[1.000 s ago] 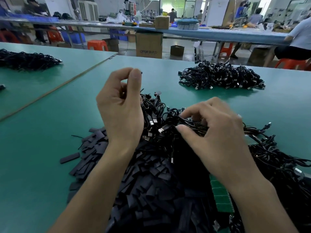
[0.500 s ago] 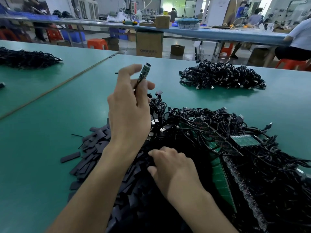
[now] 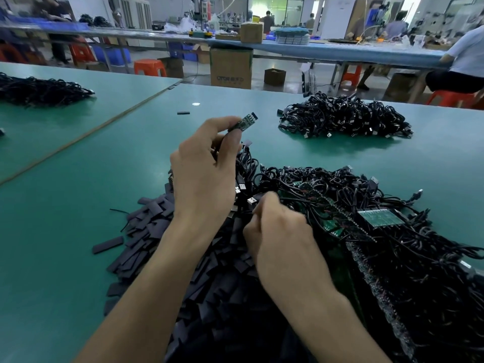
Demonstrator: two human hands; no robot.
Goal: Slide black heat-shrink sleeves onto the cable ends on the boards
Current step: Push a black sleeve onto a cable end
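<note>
My left hand (image 3: 207, 174) is raised above the green table (image 3: 65, 205), thumb and fingers pinching a small green board (image 3: 242, 123) by its lower end, with the top of it poking out past my fingertips. My right hand (image 3: 277, 231) is lower, knuckles up and fingers curled at the spot where the pile of sleeves (image 3: 157, 231) meets the cable tangle (image 3: 340, 192). It is blurred, so I cannot tell whether it has hold of anything.

The black sleeves lie loose on the table under both forearms, in no tray or bin. One stray sleeve (image 3: 108, 244) sits apart at the pile's left edge. A green board panel (image 3: 381, 217) rests in the tangle to my right.

A second heap of cables (image 3: 345, 116) lies well beyond it, and a third heap (image 3: 39, 87) is on the neighbouring table to the left.

For containers, I see a tall cardboard box (image 3: 230, 68) and a small box (image 3: 274, 76) on the floor past the table, another box (image 3: 251, 32) on the far bench, and blue bins (image 3: 112, 55) under it. I cannot see what is in any of them.
</note>
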